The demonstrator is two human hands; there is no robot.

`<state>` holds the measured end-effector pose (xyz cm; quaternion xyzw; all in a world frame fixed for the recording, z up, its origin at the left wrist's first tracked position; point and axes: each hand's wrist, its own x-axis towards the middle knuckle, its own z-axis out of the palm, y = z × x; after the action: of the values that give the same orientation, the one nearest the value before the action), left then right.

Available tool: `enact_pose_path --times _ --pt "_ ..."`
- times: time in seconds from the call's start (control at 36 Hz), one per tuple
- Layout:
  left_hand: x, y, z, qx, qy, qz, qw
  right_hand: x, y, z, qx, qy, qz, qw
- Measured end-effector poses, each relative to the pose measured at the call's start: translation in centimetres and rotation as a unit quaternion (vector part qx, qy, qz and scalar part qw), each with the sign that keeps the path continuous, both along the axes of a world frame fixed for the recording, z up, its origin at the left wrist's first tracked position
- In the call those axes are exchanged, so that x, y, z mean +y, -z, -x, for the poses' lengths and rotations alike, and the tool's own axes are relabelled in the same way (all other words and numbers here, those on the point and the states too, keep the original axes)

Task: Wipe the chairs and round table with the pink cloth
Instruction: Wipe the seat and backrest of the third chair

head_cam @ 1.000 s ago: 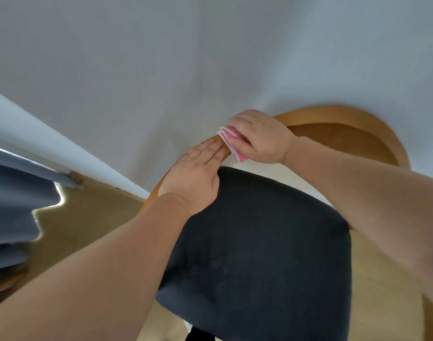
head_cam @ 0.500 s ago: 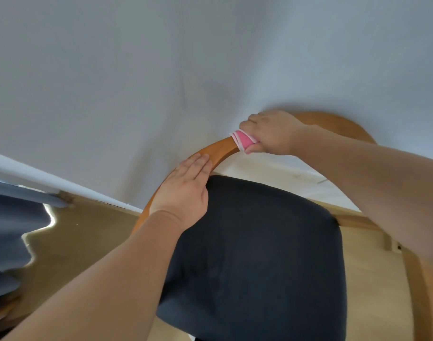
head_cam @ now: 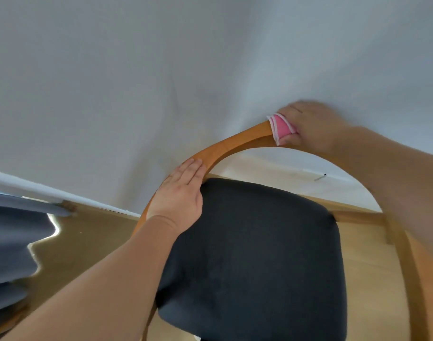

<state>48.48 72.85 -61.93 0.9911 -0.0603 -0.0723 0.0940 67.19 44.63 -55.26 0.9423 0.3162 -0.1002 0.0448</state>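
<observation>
We are wiping the curved wooden backrest point(head_cam: 235, 142) of the chair; the pink cloth point(head_cam: 282, 129) is sitting folded over the top of that rail, and our right grip point(head_cam: 316, 126) is clamping it there, fingers curling round cloth and wood together; our left grip point(head_cam: 181, 195) is lying flat with straight fingers, holding nothing, pressing on the rail's left bend just beside the corner of the dark seat cushion point(head_cam: 259, 242).

The likeliest trouble, as we are judging it, is coming from the cloth itself; its layered edges are poking out of the pinch, so a fast drag may be bunching it or pulling it free. The right grip is showing blurred, which we are reading as speed. The white wall point(head_cam: 161, 70) is standing close behind the rail, so our knuckles are risking a scrape against it; the chair is depending on the left grip for steadiness, and lifting that hand mid-stroke could be letting the frame slide on the wooden floor point(head_cam: 87, 242). The stretch of rail under the left grip is going unwiped unless we are shifting it; the round table is not showing anywhere in view, so that part is waiting.
</observation>
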Motion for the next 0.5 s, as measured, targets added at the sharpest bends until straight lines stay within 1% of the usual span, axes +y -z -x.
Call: enact_pose_path --times 0.22,0.33,0.5 --pt "-0.3 -0.4 -0.1 0.002 -0.005 -0.006 1.0 -4.9 0.3 1.2 -0.022 0.088 -0.056 0.994" --pt "-0.7 -0.8 -0.2 0.005 -0.01 -0.02 1.0 -4.8 0.8 1.1 -0.036 0.092 -0.058 0.993" --pt "-1.9 -1.8 -0.3 0.015 -0.008 -0.098 0.995 -5.1 1.4 0.9 -0.054 0.075 -0.054 0.994"
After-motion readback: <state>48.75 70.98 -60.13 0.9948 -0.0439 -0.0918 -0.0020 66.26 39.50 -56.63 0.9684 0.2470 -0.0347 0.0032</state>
